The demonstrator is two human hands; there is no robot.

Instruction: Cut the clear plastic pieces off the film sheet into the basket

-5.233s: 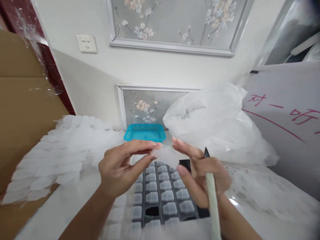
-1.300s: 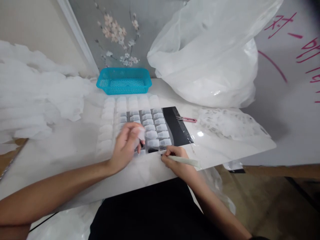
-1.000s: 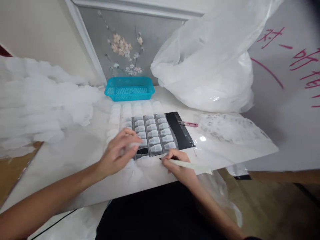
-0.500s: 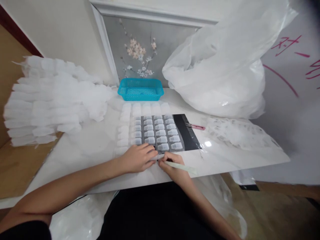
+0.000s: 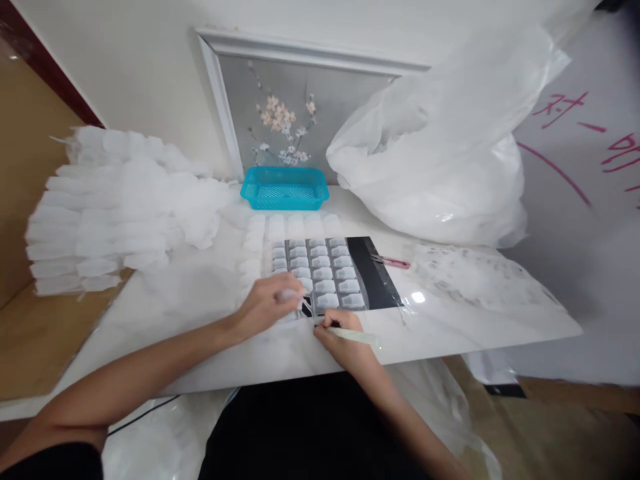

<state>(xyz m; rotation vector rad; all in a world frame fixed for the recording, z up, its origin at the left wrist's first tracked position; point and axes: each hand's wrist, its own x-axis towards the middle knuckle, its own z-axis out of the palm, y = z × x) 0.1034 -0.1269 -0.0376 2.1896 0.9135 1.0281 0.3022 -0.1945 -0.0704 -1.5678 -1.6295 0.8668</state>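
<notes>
My left hand (image 5: 270, 301) is closed in a pinch over the front left of a sheet (image 5: 326, 285) of small white tab-shaped pieces in rows on a black backing. Something thin and pale shows at its fingertips, too small to name. Beside them lies a bare black gap (image 5: 307, 307) in the rows. My right hand (image 5: 345, 339) is closed round a slim pale green pen-shaped tool (image 5: 357, 335), just off the sheet's front edge. A dark end of that tool points left toward the gap. Loose white pieces (image 5: 254, 241) lie in rows along the sheet's left and back.
Behind the sheet stands a blue perforated basket (image 5: 285, 203). Pink-handled tweezers (image 5: 393, 262) lie on the sheet's right side. Stacked white strips (image 5: 100, 220) fill the left, a big white plastic bag (image 5: 435, 180) the back right. Clear plastic sheeting (image 5: 480, 277) lies on the right.
My left hand has lifted from lying flat at the sheet's front edge, moved slightly left, and closed in a pinch. The black gap now shows. My right hand keeps the tool nearly in place.
</notes>
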